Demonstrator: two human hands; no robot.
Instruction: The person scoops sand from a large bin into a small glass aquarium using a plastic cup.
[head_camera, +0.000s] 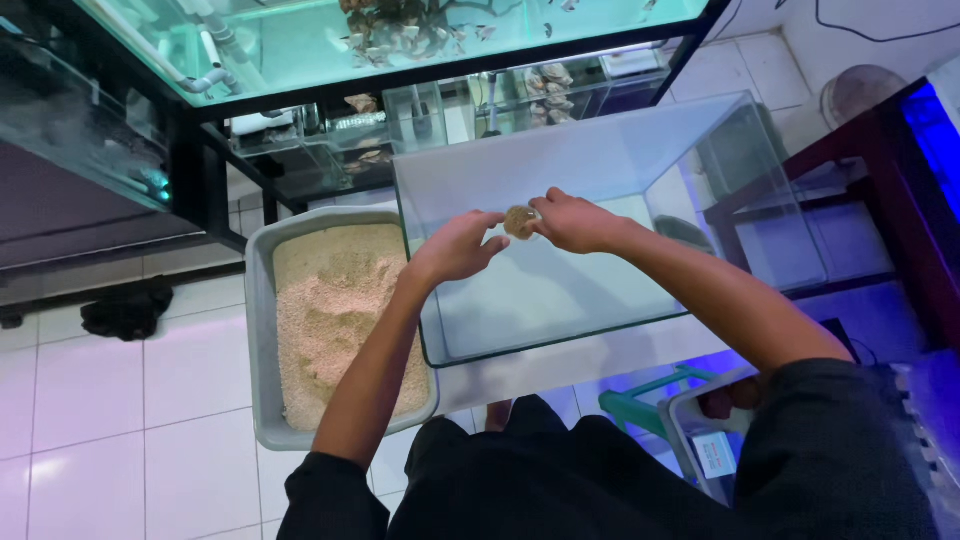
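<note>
A small brownish clump (519, 221) sits between both hands above an empty glass tank (600, 290), which rests on a pale surface over a white tiled floor (120, 400). The left hand (458, 247) pinches the clump's left edge with its fingertips; the right hand (572, 220) grips its right side. A grey tub of sand (262, 330) stands just left of the tank, and lit aquariums (300, 40) on a black rack fill the background.

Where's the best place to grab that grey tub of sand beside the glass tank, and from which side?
Take the grey tub by its rim, probably the two long sides, coming down from above. The flared lip stands clear of the sand, and the near left edge is open. The glass tank and the left hand crowd its right side.
</note>
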